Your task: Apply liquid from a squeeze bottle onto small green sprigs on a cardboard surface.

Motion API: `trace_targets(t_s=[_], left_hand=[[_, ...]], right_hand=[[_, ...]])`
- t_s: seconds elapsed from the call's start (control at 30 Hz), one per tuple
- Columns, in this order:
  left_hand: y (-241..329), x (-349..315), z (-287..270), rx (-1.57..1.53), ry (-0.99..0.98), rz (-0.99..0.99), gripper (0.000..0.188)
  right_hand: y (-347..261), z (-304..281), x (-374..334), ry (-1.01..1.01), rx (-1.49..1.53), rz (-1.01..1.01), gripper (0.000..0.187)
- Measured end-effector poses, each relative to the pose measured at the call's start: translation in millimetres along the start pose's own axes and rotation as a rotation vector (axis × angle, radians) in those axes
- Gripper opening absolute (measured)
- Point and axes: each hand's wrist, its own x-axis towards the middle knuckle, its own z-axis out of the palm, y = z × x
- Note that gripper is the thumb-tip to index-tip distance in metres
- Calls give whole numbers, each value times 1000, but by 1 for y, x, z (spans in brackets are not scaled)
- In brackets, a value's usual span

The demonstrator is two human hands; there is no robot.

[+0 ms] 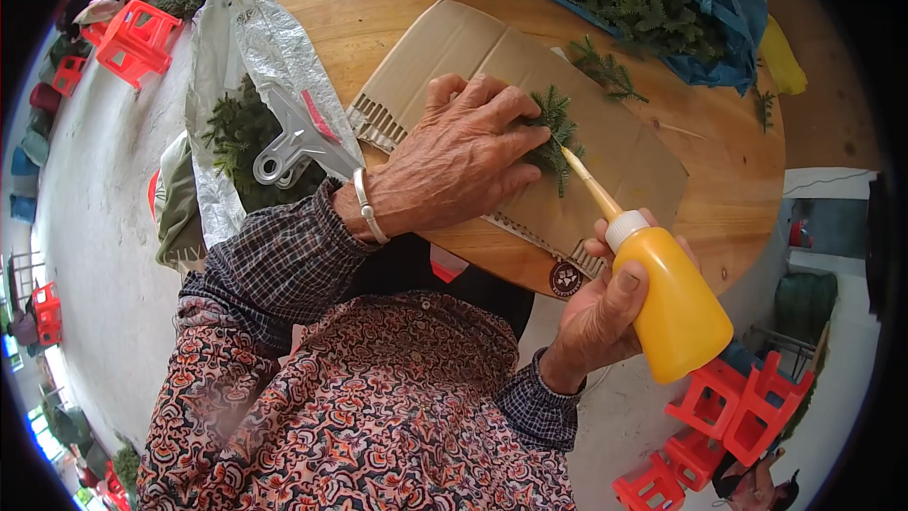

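Note:
My left hand [473, 147], with a bangle at its wrist, reaches over a flat piece of brown cardboard [454, 33]. Its fingers are closed on a small green fir sprig [556, 118] and partly cover it. My right hand [610, 308] is wrapped round a yellow squeeze bottle [673, 308] with a white collar and a long tapered nozzle. The bottle is tilted, its nozzle tip at the right side of the sprig. Whether anything is coming out of the tip is too small to see.
A blue bag [733, 0] of fir sprigs lies at the table's far side. A loose sprig [605, 71] rests by the cardboard. At left, a silvery sack [260, 28] holds greenery beside a large grey clip [301, 137]. Red stools [137, 43] stand on the floor.

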Motion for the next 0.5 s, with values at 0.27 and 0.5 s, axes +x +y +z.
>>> trace_targets(t_s=[0.27, 0.5], left_hand=[[1, 1, 0, 4, 6, 4, 30], [0, 1, 0, 15, 12, 8, 30]], right_hand=[[0, -3, -3, 14, 17, 9, 52], [1, -5, -6, -8, -20, -24, 49]])
